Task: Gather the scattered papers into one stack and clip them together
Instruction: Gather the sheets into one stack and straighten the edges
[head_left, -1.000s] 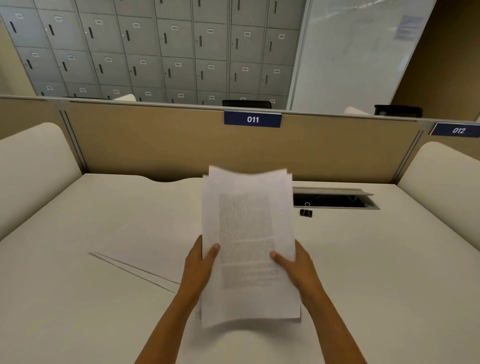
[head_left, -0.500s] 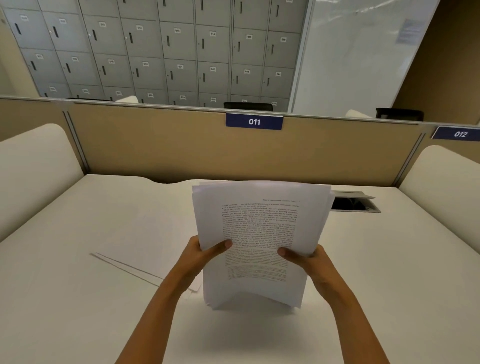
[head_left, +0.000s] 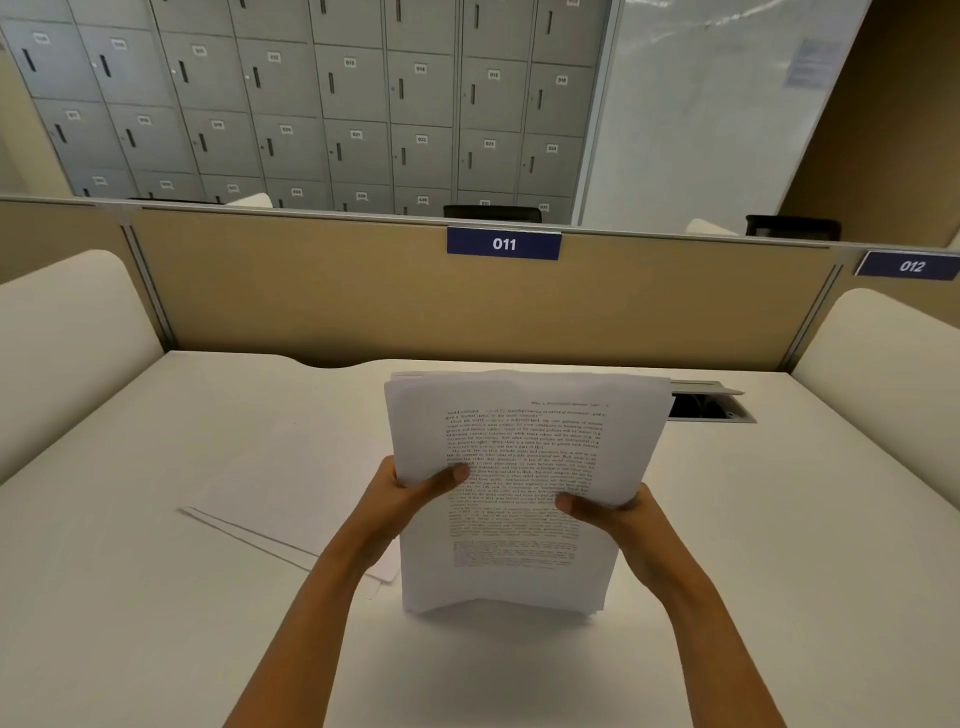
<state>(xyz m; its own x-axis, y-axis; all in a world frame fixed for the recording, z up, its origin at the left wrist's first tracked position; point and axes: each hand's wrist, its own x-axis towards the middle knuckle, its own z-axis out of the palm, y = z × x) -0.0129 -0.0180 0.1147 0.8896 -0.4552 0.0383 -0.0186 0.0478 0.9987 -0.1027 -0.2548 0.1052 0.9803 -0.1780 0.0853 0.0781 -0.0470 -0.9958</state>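
I hold a stack of white printed papers (head_left: 524, 467) upright over the middle of the white desk, its bottom edge just above the desktop. My left hand (head_left: 400, 499) grips the stack's left edge, thumb across the front page. My right hand (head_left: 618, 514) grips the right edge the same way. The sheets' top edges are slightly uneven. More white sheets (head_left: 280, 499) lie flat on the desk to the left, partly under my left forearm. The black binder clip is hidden behind the held stack.
A tan partition (head_left: 311, 296) labelled 011 closes the desk's far side. Padded cream side panels (head_left: 62, 343) flank the desk left and right. An open cable hatch (head_left: 711, 405) sits at the back right. Grey lockers stand beyond the partition.
The stack was turned from portrait and tilted toward me so the text faces up; it now hides the binder clip. Both hands shifted outward along the stack's side edges.
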